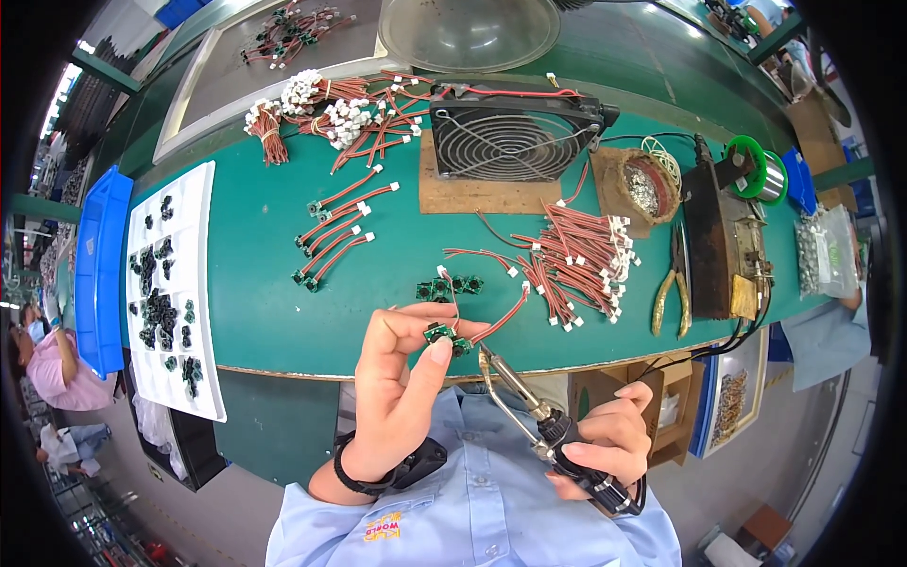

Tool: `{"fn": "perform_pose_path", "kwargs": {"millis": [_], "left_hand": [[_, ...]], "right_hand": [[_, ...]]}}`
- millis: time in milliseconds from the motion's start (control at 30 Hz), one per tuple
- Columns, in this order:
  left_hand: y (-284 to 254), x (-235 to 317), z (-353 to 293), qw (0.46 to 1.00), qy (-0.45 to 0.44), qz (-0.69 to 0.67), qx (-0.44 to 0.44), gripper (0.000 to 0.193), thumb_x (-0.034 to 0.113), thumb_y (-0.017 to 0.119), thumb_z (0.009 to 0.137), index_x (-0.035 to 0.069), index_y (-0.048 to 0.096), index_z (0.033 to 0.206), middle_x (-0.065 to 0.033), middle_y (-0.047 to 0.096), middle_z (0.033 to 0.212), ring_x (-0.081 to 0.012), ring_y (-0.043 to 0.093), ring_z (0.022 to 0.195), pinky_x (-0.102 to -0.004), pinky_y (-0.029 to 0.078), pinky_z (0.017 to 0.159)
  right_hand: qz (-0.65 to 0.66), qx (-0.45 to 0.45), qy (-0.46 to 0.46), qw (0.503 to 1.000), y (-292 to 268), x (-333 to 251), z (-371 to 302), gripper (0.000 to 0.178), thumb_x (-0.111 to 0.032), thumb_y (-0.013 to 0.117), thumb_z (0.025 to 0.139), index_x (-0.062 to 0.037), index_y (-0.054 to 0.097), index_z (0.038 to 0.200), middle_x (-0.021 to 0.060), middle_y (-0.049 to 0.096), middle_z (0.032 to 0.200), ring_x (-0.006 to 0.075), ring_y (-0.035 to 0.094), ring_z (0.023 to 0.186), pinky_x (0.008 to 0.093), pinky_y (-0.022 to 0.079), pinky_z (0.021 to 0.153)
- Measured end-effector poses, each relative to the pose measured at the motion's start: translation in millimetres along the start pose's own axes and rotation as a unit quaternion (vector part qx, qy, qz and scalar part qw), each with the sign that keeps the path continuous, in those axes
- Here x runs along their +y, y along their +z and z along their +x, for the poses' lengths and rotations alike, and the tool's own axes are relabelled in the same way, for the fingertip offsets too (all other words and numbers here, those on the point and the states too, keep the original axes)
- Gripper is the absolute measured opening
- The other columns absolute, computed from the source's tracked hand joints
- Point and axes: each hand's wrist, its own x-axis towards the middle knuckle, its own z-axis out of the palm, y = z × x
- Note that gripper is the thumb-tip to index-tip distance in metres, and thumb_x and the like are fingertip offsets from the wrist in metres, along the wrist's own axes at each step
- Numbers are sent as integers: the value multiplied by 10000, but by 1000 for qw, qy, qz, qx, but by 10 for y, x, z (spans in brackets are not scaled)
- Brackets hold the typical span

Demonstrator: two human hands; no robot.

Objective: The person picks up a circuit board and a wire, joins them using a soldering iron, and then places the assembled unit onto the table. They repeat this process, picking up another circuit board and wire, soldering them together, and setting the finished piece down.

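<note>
My left hand [395, 386] pinches a small green circuit board [438, 333] between thumb and fingers, over the near edge of the bench. A red-brown wire lead [503, 319] with a white connector runs from the board toward the right. In my right hand [612, 442] is a soldering iron [518, 386] with a thin metal tube alongside its shaft. Its tip points up and left, close to the board; whether they touch I cannot tell. Just beyond my left fingers, several small circuit boards [465, 284] lie in a row on the green mat [250, 312].
Loose wire leads [578, 269] are heaped right of centre, with bundled ones [326, 99] farther back. Boards with leads [321, 236] lie left of centre. A white tray [203, 397] holds black parts. Behind stand a fan [515, 137], solder reel [773, 178] and pliers [672, 293].
</note>
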Motion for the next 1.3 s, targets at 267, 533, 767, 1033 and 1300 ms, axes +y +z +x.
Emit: {"fn": "perform_pose_path", "kwargs": {"millis": [267, 533, 767, 1033, 1300], "left_hand": [[8, -6, -13, 1000, 6, 6, 1, 105, 14, 460, 899, 0, 394, 980, -165, 501, 1125, -264, 594, 997, -342, 426, 861], [5, -6, -19, 1000, 11, 17, 0, 111, 12, 461, 898, 1, 396, 986, -164, 500, 1123, -267, 595, 996, -340, 429, 854], [19, 4, -20, 1000, 18, 22, -3, 111, 13, 461, 898, 4, 397, 988, -159, 507, 1116, -267, 596, 993, -330, 432, 842], [28, -1, -24, 1000, 18, 9, 2, 108, 16, 460, 900, 4, 399, 988, -157, 514, 1115, -265, 596, 993, -320, 435, 827], [31, -4, -17, 1000, 13, 16, 6, 107, 19, 464, 899, 7, 400, 984, -161, 513, 1116, -256, 596, 990, -330, 419, 854]], "right_hand": [[-3, -13, -24, 1000, 53, 35, -24, 360, -313, 778, 556, -199, 650, 873, -28, 535, 700, 145, 497, 614, 385, 311, 758], [-12, -14, -34, 999, 49, 33, -27, 365, -343, 764, 580, -182, 632, 880, -15, 520, 682, 152, 489, 604, 396, 314, 750], [-17, -14, -34, 999, 44, 26, -32, 374, -355, 766, 582, -185, 631, 887, -16, 520, 672, 153, 489, 601, 392, 319, 737], [-5, -20, 6, 1000, 15, -28, -59, 396, -244, 814, 513, -241, 682, 886, -54, 564, 756, 128, 523, 647, 361, 333, 765], [-5, -19, 1, 1000, -15, -38, -59, 394, -244, 810, 517, -227, 680, 889, -51, 561, 751, 126, 521, 646, 359, 332, 767]]}}
